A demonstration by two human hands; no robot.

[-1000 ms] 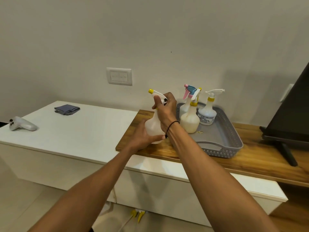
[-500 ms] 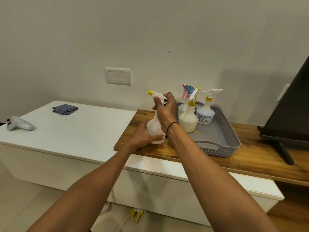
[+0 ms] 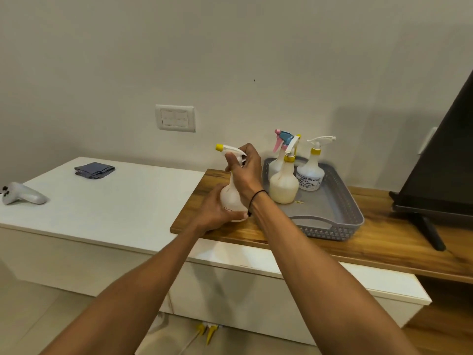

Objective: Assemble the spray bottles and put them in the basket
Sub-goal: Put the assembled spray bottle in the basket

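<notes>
A white spray bottle [image 3: 231, 201] stands on the left end of the wooden board [image 3: 384, 242]. My left hand [image 3: 213, 213] grips its round body from the left. My right hand [image 3: 247, 170] is closed on its white trigger head [image 3: 227, 149], which has a yellow nozzle pointing left. The grey plastic basket [image 3: 340, 224] sits just to the right. It holds three assembled bottles: a cream one [image 3: 284, 185], a labelled white one [image 3: 311, 175], and one with a blue and pink sprayer [image 3: 280, 142] behind them.
A white cabinet top [image 3: 115, 201] stretches left, carrying a folded grey cloth [image 3: 94, 169] and a white controller [image 3: 21, 196]. A black screen on a stand [image 3: 440, 170] fills the right edge. A wall switch plate [image 3: 175, 118] is behind. Yellow sprayer parts [image 3: 206, 330] lie on the floor.
Both hands stay on the same bottle in about the same place. The view has shifted slightly.
</notes>
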